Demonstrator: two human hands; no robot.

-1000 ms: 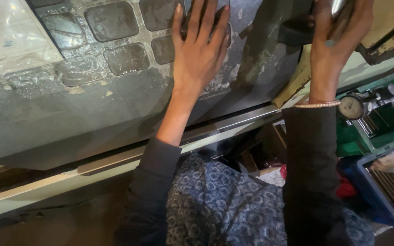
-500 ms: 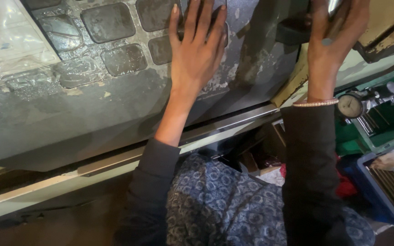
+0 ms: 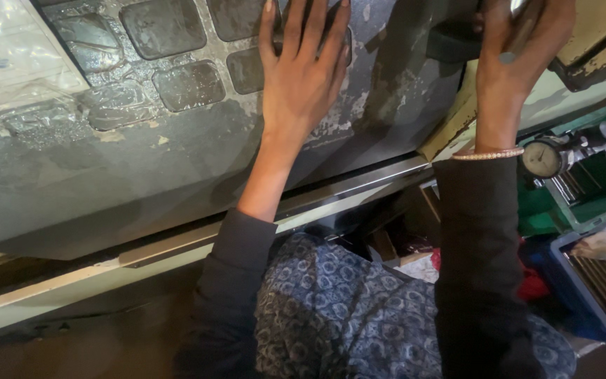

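Little had shifted since the earlier frame: the left hand (image 3: pixel 301 77) stayed flat, fingers spread, on the worn grey panel (image 3: pixel 142 161); the right hand (image 3: pixel 520 63) stayed clamped on a dark knob (image 3: pixel 457 38) at its right edge, work unfinished.

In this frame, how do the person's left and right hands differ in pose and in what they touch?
The left hand lies flat, fingers spread, palm down on the worn grey control panel, over one of its square keys; the right hand is curled around a slim dark metal tool near the panel's right edge. The right wrist wears a thin pale bracelet; the left wrist is bare. Both arms wear dark sleeves.
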